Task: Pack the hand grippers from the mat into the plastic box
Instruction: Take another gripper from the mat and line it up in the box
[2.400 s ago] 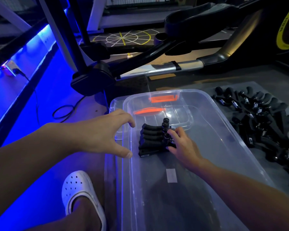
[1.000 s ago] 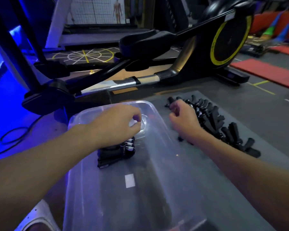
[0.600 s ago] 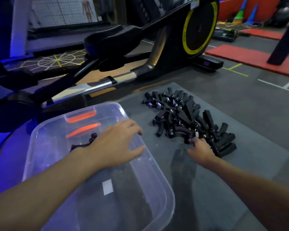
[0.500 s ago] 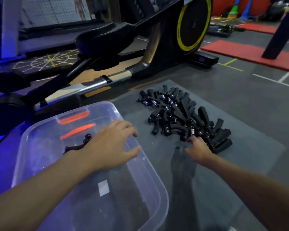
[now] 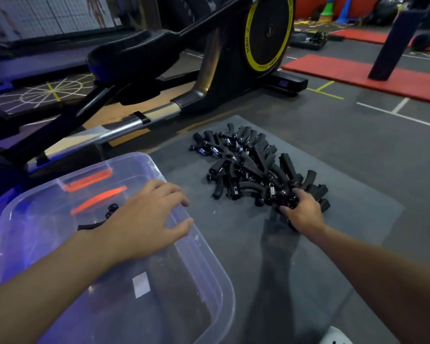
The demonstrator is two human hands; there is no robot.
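hand grippers (image 5: pixel 253 170): tangled pile on mat (image 5: pixel 358 214), right of plastic box (image 5: pixel 224 274). Likely stiff, sprung and snag-prone, so take the foam handles. My right hand (image 5: pixel 302 212) is curled onto some at the pile's near end; left hand (image 5: pixel 147 219) is open over the box.

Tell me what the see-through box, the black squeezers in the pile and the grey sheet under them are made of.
The box looks like clear glossy plastic: its contents show through its walls. The hand grippers have matte black handles, perhaps foam or rubber, and shiny coil springs, likely metal. The mat looks like dull grey rubber or foam; which, I cannot tell.
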